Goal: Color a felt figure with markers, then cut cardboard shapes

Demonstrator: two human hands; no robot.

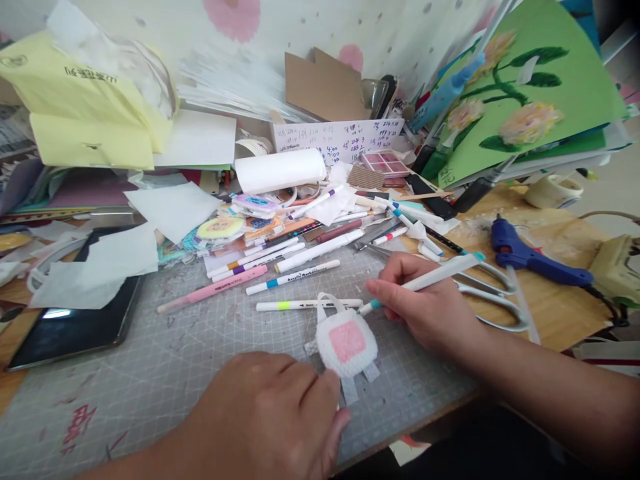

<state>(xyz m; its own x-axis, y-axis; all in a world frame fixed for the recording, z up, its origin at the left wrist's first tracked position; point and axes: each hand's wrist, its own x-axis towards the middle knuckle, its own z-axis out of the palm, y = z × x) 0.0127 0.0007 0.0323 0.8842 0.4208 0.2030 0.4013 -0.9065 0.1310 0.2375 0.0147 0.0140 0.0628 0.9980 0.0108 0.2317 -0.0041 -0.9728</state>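
Observation:
A small white craft piece (371,343) with a textured surface, a pink square patch and pale paper strips sticking out lies on the grey cutting mat (190,353). My right hand (420,303) grips a white marker with teal ends (440,272), its tip at the piece's upper right edge. My left hand (270,410) rests closed at the piece's lower left, knuckles up, and the back of the hand hides what the curled fingers hold. Just behind the piece lies a white marker with a yellow-green band (295,306).
Several more markers, including a pink one (215,289), lie across the mat's back. Silver scissors (500,310) and a blue glue gun (535,257) are at right. A dark tablet (90,323) lies left under paper scraps. Behind stand a paper roll (280,170) and cardboard (325,83).

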